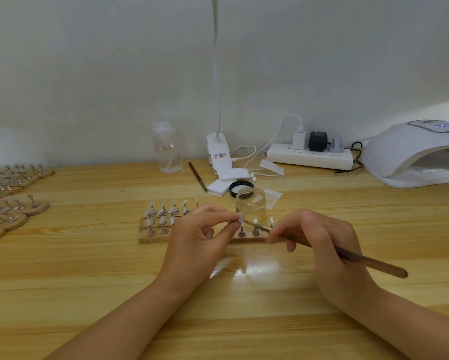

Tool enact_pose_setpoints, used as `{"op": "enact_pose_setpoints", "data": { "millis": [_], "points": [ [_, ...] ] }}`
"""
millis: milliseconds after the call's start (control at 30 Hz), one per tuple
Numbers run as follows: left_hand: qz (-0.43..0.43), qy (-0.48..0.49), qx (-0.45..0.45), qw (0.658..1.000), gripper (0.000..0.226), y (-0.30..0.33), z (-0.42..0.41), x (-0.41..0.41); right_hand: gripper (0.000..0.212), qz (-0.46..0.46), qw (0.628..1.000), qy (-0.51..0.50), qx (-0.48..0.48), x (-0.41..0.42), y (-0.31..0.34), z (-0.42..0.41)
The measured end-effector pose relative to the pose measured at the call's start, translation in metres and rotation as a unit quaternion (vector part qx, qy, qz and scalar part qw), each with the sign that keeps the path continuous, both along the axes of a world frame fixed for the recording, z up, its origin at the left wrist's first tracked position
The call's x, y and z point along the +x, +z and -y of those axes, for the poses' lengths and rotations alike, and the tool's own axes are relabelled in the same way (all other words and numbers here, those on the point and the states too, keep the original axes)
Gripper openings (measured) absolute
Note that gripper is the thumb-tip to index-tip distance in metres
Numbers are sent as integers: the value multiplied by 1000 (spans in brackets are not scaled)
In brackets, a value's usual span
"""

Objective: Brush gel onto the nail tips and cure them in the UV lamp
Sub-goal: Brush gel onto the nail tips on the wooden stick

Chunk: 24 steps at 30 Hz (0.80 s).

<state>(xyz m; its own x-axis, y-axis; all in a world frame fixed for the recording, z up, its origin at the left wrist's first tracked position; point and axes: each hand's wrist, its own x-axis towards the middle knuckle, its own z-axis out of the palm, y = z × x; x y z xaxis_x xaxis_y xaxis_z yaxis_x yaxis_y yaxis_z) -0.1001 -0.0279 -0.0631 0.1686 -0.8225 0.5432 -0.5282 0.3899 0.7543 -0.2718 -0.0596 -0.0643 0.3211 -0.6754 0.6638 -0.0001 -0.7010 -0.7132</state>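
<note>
My left hand [200, 237] pinches a small stand with a clear nail tip [241, 219] between thumb and forefinger, lifted just above the wooden holder board [150, 239]. My right hand [319, 240] grips a brown-handled brush [368, 262], and its bristle end touches that nail tip. Several more clear tips on metal stands [163, 211] sit on the board. An open clear gel jar [251, 202] stands right behind the board, its black lid [240, 188] beside it. The white UV lamp [410, 152] sits at the far right, opening toward me.
More wooden boards with nail stands [15, 201] crowd the table's left edge. A clear pump bottle [166, 149], a clip desk lamp [218, 152], a second brush [198, 176], white pads [223, 181] and a power strip [310, 155] with cables line the wall.
</note>
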Motion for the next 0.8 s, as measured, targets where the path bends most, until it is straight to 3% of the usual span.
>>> {"op": "enact_pose_setpoints", "data": {
  "millis": [133, 300, 500, 667, 800],
  "points": [
    [-4, 0, 4, 1000, 28, 0, 0, 0, 41, -33, 999, -12, 16, 1, 0, 2],
    [-9, 1, -1, 1000, 31, 0, 1, 0, 42, 24, 999, 27, 18, 0, -1, 0],
    [10, 6, 2, 1000, 27, -1, 1, 0, 41, -32, 999, -9, 16, 1, -1, 2],
    [-1, 8, 3, 1000, 28, -1, 1, 0, 42, 21, 999, 15, 23, -1, -1, -1],
    [0, 5, 2, 1000, 28, 0, 0, -1, 40, -19, 1000, -17, 4, 0, 1, 1]
  ]
}}
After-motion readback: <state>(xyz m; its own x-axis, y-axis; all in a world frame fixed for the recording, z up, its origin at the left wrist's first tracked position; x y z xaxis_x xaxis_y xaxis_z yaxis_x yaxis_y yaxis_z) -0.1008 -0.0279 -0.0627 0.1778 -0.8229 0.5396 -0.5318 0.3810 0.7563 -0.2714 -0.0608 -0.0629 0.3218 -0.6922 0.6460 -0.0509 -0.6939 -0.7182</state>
